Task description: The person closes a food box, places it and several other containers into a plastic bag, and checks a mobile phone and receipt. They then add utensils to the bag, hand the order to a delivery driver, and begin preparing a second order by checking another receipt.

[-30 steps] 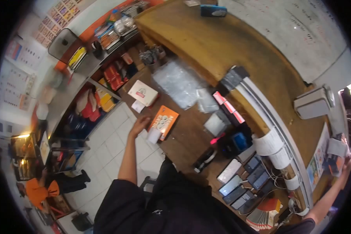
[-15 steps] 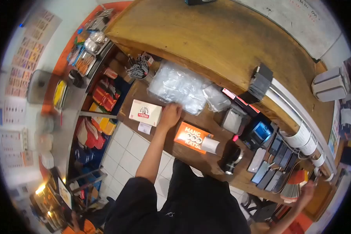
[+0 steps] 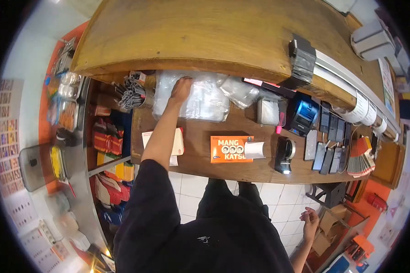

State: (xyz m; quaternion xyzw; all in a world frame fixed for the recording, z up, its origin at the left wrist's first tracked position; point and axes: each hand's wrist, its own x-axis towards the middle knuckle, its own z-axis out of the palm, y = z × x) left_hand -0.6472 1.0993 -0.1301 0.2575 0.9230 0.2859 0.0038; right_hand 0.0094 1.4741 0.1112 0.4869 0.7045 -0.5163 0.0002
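Observation:
My left hand [image 3: 182, 89] reaches over the desk and touches a stack of clear plastic bags [image 3: 207, 102] under the raised shelf. Its fingers bend down onto the film; whether they pinch it I cannot make out. Below my left forearm lies a cream printed box [image 3: 178, 142], partly covered by the arm, with a white paper slip [image 3: 173, 160] at its lower edge. To the right, an orange box marked MANG KATSU [image 3: 227, 150] lies flat, a paper slip [image 3: 254, 149] over its right end. My right hand [image 3: 310, 223] hangs away from the desk, fingers loosely apart, holding nothing.
A tape dispenser [image 3: 284, 154], a blue-lit device [image 3: 304, 113] and several phones [image 3: 331, 127] occupy the desk's right side, beside fanned red-edged cards [image 3: 361, 159]. A cup of wrapped cutlery [image 3: 134, 93] stands left. The wooden shelf [image 3: 182, 41] overhangs the back.
My left hand has moved from between the two boxes up onto the plastic bags. My right hand has drawn back from the fanned cards to below the desk edge. The view has turned.

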